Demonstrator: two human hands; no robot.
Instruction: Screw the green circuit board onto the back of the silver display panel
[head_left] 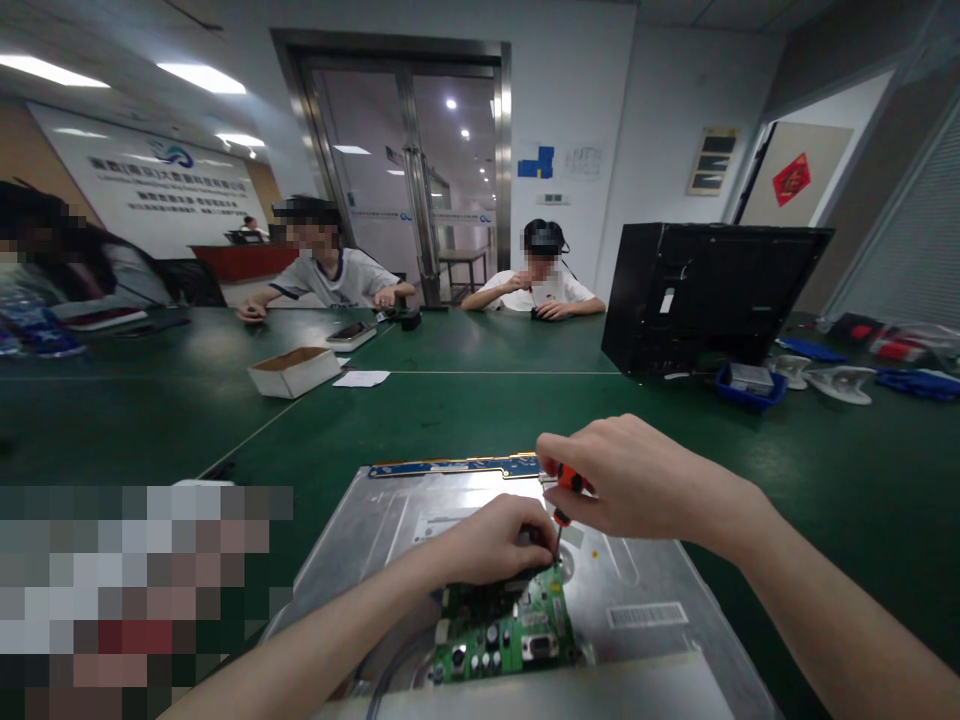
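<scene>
My right hand grips the red and black handle of a screwdriver. Its shaft points down to the upper right corner of a green circuit board. Close to the screwdriver tip, my left hand rests with bent fingers over the board's upper edge; whether its fingertips hold anything is hidden. The board lies on a silver metal panel, which has a blue circuit strip along its far edge and a white barcode label on the right.
Beyond the panel, a white box and paper lie on the green table. A black monitor casing stands at right, near a blue tray. People sit across the table. A blurred patch covers the lower left.
</scene>
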